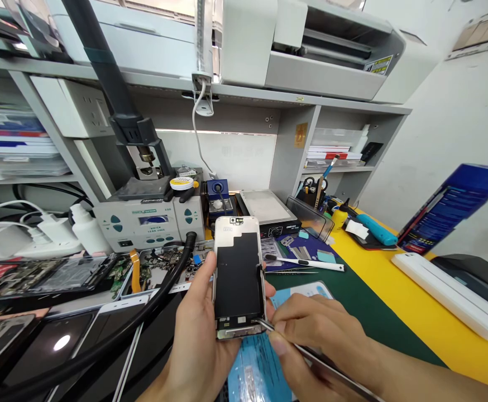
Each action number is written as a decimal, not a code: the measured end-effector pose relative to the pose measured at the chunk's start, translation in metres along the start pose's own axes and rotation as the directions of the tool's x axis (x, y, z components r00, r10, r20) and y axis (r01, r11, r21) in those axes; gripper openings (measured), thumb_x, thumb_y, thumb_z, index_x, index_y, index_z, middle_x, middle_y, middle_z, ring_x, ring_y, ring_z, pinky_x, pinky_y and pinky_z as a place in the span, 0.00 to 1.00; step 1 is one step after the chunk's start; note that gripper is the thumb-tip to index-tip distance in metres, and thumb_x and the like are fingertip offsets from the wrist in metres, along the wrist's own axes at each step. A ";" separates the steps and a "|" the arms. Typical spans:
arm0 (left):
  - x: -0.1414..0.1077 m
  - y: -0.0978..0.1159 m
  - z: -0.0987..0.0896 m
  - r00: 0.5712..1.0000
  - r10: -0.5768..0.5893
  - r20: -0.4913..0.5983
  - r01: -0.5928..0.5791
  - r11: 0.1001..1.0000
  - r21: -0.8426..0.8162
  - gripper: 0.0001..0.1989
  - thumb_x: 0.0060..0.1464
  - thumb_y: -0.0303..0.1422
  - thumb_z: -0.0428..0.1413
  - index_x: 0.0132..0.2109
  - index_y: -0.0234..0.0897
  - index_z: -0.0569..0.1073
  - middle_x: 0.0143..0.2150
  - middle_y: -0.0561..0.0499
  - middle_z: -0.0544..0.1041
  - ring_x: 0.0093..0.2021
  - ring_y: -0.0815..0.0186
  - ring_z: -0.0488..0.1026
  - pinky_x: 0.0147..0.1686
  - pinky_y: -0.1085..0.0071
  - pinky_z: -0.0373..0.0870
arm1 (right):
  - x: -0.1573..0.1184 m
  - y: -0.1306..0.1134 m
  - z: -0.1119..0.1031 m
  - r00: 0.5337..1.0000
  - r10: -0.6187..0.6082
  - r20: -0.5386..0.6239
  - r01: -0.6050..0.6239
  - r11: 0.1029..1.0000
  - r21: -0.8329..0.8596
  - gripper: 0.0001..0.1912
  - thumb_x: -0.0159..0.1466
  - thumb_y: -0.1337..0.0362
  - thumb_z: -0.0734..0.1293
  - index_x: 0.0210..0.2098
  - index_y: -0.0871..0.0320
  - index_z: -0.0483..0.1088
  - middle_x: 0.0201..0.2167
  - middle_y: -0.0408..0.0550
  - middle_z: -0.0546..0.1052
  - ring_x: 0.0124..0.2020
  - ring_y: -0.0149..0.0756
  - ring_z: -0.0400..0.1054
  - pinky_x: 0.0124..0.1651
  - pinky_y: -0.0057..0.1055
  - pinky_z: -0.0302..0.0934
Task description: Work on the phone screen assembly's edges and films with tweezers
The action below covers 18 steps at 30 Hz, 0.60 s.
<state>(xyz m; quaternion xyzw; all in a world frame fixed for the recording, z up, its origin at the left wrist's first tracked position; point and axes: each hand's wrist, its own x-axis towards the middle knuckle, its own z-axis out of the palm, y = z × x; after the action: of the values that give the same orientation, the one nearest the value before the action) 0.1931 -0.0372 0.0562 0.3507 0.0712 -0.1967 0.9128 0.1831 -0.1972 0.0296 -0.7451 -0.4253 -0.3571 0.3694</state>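
A phone screen assembly [239, 273], its black inner side facing me, is held upright and tilted back in my left hand [202, 329]. The thumb lies along its left edge and fingertips show at its right edge. My right hand [319, 335] pinches thin metal tweezers [331, 369], whose tip reaches the lower right corner of the assembly. Whether the tip grips a small part there is too small to tell. Under the hands lies a blue packet [254, 371] with a clear wrapping.
Phones [76, 335] and a thick black hose [160, 304] lie left. Behind them stands a grey soldering station [152, 223]. A toothbrush-like brush [306, 262] rests on the green mat [378, 318]. Right are a blue tool [376, 229] and a white device [449, 296].
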 end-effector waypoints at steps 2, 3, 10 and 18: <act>0.000 0.000 0.000 1.000 0.001 0.005 -0.001 1.000 -0.004 0.27 0.59 0.47 0.48 0.43 0.25 0.78 0.32 0.36 0.79 0.33 0.56 0.77 0.36 0.64 0.75 | 0.001 0.000 0.000 1.000 -0.001 -0.012 0.001 1.000 0.000 0.10 0.57 0.78 0.65 0.35 0.60 0.66 0.25 0.45 0.76 0.27 0.31 0.73 0.27 0.27 0.63; 0.000 0.000 0.000 1.000 0.001 0.005 -0.001 1.000 -0.005 0.27 0.59 0.47 0.48 0.42 0.25 0.79 0.32 0.36 0.79 0.33 0.56 0.77 0.36 0.64 0.75 | 0.001 0.000 -0.001 1.000 -0.003 -0.004 0.003 1.000 0.001 0.10 0.57 0.79 0.65 0.35 0.60 0.66 0.25 0.45 0.76 0.26 0.31 0.73 0.27 0.27 0.63; 0.002 -0.001 -0.001 1.000 0.013 0.011 -0.013 1.000 -0.014 0.26 0.59 0.47 0.49 0.43 0.26 0.79 0.33 0.36 0.80 0.34 0.56 0.77 0.36 0.64 0.75 | 0.001 0.000 -0.002 1.000 -0.012 0.029 0.012 1.000 0.000 0.11 0.57 0.79 0.65 0.36 0.61 0.66 0.26 0.46 0.77 0.27 0.31 0.74 0.28 0.27 0.64; 0.000 -0.001 0.000 1.000 0.009 -0.001 -0.009 1.000 -0.005 0.27 0.59 0.47 0.48 0.42 0.26 0.79 0.32 0.36 0.80 0.33 0.55 0.77 0.35 0.64 0.75 | 0.002 0.000 -0.002 1.000 -0.018 0.011 0.018 0.999 -0.040 0.09 0.57 0.78 0.64 0.35 0.60 0.66 0.26 0.43 0.76 0.26 0.29 0.72 0.27 0.28 0.61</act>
<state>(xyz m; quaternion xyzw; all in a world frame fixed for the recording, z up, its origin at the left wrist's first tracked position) 0.1932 -0.0381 0.0558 0.3487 0.0707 -0.1923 0.9146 0.1832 -0.1983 0.0320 -0.7504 -0.4268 -0.3647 0.3489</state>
